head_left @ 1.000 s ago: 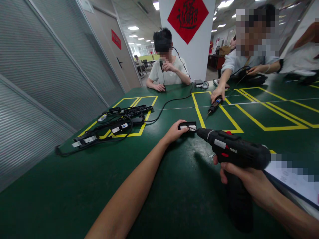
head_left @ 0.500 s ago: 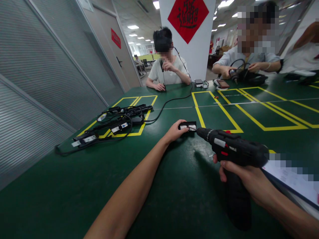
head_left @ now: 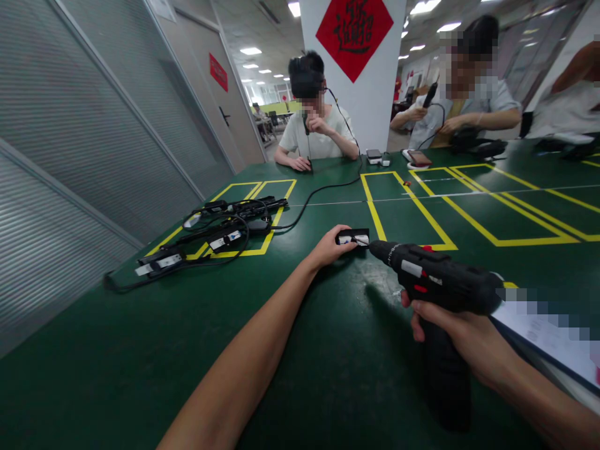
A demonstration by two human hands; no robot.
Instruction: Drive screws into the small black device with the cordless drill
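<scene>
My left hand [head_left: 328, 247] reaches forward over the green table [head_left: 140, 350] and pinches a small black adapter [head_left: 352, 237] with a white label, holding it down on the surface. My right hand [head_left: 462, 340] grips the handle of a black cordless screwdriver [head_left: 440, 284]. The screwdriver's tip points left and touches the adapter's right end.
A heap of black adapters and cables [head_left: 213, 234] lies at the left on a yellow-marked rectangle. A white paper sheet [head_left: 548, 334] lies at my right. Across the table sit a person in a white shirt [head_left: 315, 134] and another person [head_left: 464, 103] holding up a tool. A phone [head_left: 419, 158] lies near them.
My hands, the adapter and the screwdriver stay in place. The person at the far right drew their hand and tool back from the table and now holds the tool raised.
</scene>
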